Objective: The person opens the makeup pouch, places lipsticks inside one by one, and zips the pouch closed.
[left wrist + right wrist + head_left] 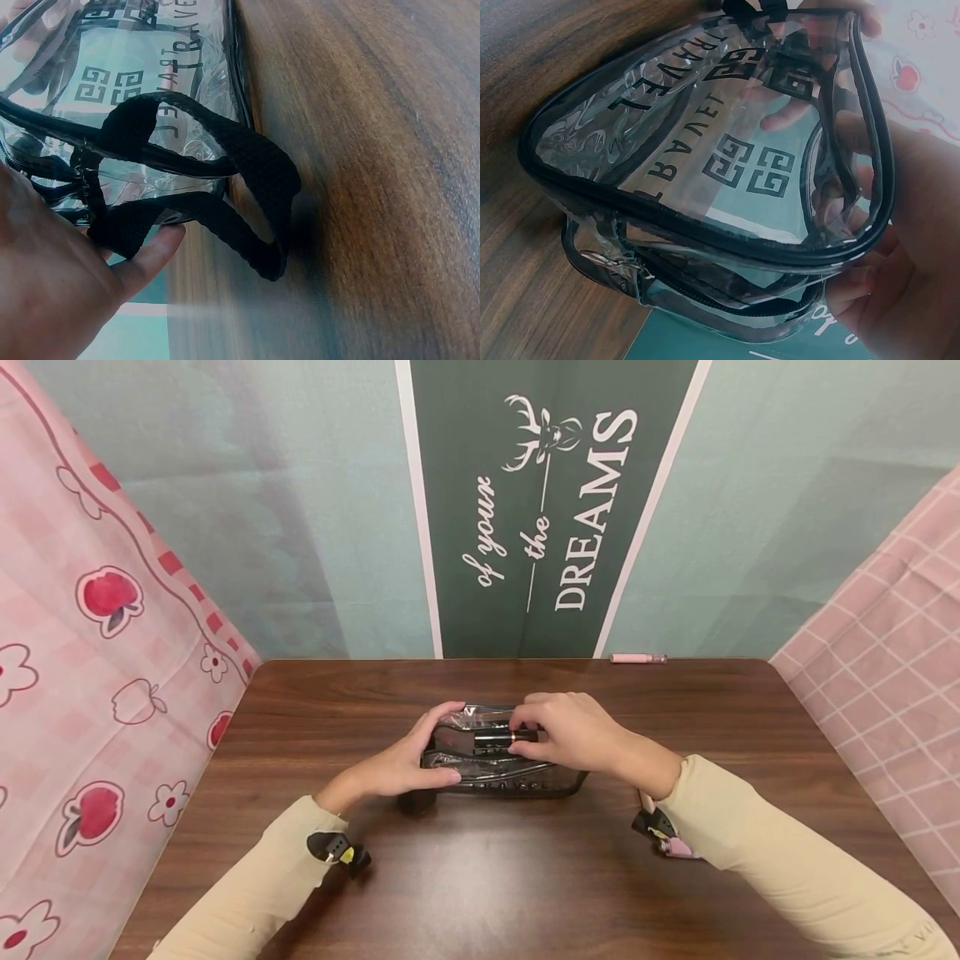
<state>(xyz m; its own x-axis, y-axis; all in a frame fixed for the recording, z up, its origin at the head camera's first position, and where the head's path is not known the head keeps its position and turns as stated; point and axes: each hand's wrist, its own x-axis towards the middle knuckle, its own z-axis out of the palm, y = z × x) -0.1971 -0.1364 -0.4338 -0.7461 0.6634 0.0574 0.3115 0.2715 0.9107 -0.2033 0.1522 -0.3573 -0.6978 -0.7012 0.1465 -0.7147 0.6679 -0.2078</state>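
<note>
A clear travel pouch with black trim [525,785] stands on the table with its zipped top open. My left hand [397,764] holds its left end, thumb on the near side and fingers on the far side. Over the opening, my right hand [573,731] pinches a slim black lipstick tube [491,741] with a thin gold-coloured ring. A black strap loop [274,180] sticks out from the pouch's left end in the left wrist view. The right wrist view shows the pouch's clear wall [694,142] with dark lettering; the tube cannot be made out there.
A pink tube [637,658] lies at the table's back edge. Below my right wrist shows a small pink item [678,847], partly hidden by the sleeve and wrist device. The brown wooden table [465,877] meets a green curtain behind and pink cloths at both sides.
</note>
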